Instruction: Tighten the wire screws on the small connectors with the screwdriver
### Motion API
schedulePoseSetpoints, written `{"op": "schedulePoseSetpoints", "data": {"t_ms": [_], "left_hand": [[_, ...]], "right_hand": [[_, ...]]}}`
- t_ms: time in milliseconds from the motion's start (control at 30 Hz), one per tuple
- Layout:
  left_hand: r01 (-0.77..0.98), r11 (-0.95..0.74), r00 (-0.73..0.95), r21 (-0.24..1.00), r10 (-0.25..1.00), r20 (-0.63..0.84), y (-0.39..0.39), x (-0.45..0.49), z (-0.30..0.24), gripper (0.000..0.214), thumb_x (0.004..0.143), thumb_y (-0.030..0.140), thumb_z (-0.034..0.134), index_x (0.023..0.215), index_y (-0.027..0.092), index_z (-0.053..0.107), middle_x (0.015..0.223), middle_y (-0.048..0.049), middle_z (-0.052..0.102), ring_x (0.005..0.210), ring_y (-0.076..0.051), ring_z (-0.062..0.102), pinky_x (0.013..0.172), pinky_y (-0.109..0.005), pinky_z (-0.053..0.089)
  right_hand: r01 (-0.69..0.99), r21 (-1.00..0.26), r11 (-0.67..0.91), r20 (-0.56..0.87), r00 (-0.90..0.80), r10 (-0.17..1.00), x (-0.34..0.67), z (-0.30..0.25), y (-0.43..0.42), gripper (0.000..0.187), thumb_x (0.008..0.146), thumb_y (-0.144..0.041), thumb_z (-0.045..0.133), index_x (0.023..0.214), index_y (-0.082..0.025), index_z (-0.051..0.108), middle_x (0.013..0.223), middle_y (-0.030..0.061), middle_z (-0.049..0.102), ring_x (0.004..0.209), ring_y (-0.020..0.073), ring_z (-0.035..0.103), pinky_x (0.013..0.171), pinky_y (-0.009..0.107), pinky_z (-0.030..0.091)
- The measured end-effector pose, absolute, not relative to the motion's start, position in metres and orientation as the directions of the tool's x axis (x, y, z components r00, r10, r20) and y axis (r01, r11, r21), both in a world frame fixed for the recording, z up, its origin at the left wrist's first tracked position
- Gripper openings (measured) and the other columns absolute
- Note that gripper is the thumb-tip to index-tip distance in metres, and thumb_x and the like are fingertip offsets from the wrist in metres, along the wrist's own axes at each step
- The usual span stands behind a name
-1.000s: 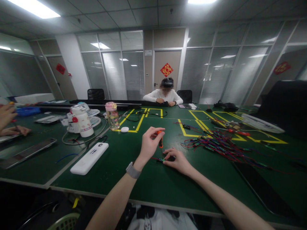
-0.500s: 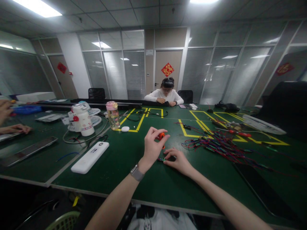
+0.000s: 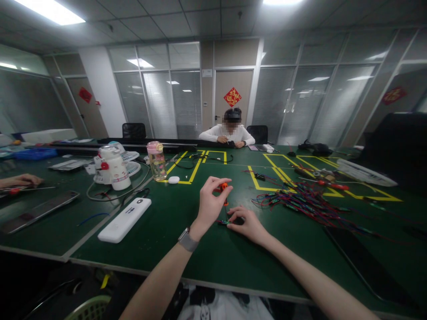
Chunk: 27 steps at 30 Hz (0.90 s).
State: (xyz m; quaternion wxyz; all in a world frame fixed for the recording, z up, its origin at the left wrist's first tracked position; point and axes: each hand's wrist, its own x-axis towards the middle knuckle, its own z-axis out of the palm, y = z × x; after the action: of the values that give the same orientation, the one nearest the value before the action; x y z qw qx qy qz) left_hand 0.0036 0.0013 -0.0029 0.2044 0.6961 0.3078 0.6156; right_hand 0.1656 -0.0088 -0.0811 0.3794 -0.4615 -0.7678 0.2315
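My left hand (image 3: 210,202) pinches the orange top of a small screwdriver (image 3: 223,188), held upright with its tip down on a small dark electronic part (image 3: 225,222) on the green table (image 3: 200,249). My right hand (image 3: 247,223) lies on the table just to the right. Its fingertips press that part down. A grey watch sits on my left wrist (image 3: 186,240). Thin red wires run from the part toward the pile on the right.
A tangle of red and black wired parts (image 3: 300,200) lies right of my hands. A white power bank (image 3: 125,219), a white jug (image 3: 115,168) and a pink-lidded bottle (image 3: 156,161) stand to the left. A person (image 3: 227,131) sits opposite; another person's hand (image 3: 22,180) rests far left.
My left fingers have shifted around the screwdriver's orange top while it stays upright on the part. At far left, the other person's raised hand has dropped out of view.
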Motion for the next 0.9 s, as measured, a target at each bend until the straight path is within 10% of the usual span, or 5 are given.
{"op": "schedulePoseSetpoints", "data": {"t_ms": [267,467,667,900], "left_hand": [[0.170,-0.814,0.257,0.556,0.581,0.772,-0.0052,0.0039,-0.0003,0.032,0.095,0.021,0.043,0.123,0.022,0.058,0.114,-0.0067,0.061,0.100,-0.016,0.061,0.086,-0.029,0.049],[0.278,-0.798,0.151,0.534,0.586,0.796,-0.0046,0.0041,-0.0006,0.020,0.085,0.027,0.063,0.103,0.022,0.068,0.090,-0.0028,0.059,0.081,-0.014,0.058,0.074,-0.026,0.049],[0.096,-0.765,0.230,0.637,0.640,0.733,-0.0039,0.0041,-0.0023,0.034,0.097,0.023,0.038,0.125,0.022,0.057,0.115,-0.0071,0.061,0.101,-0.016,0.061,0.088,-0.030,0.048],[0.182,-0.749,0.082,0.637,0.657,0.749,-0.0015,0.0055,-0.0042,0.020,0.085,0.029,0.062,0.102,0.021,0.069,0.090,-0.0033,0.059,0.082,-0.014,0.060,0.072,-0.024,0.050]], "right_hand": [[0.531,-0.697,0.482,0.377,-0.300,0.876,0.1650,-0.0807,-0.0096,0.006,0.068,-0.022,0.074,0.069,-0.019,0.069,0.099,0.0073,0.069,0.100,0.0248,0.062,0.103,0.050,0.033],[0.546,-0.672,0.500,0.391,-0.312,0.866,0.1656,-0.0838,-0.0081,0.006,0.069,-0.022,0.074,0.074,-0.020,0.071,0.101,0.0071,0.068,0.100,0.0244,0.062,0.107,0.052,0.027],[0.554,-0.669,0.495,0.380,-0.318,0.869,0.1662,-0.0842,-0.0079,0.009,0.069,-0.025,0.075,0.077,-0.021,0.073,0.103,0.0072,0.069,0.101,0.0247,0.063,0.110,0.053,0.022],[0.553,-0.675,0.488,0.379,-0.307,0.873,0.1667,-0.0858,-0.0064,0.008,0.069,-0.023,0.075,0.075,-0.020,0.072,0.102,0.0077,0.070,0.101,0.0239,0.063,0.110,0.054,0.021]]}}
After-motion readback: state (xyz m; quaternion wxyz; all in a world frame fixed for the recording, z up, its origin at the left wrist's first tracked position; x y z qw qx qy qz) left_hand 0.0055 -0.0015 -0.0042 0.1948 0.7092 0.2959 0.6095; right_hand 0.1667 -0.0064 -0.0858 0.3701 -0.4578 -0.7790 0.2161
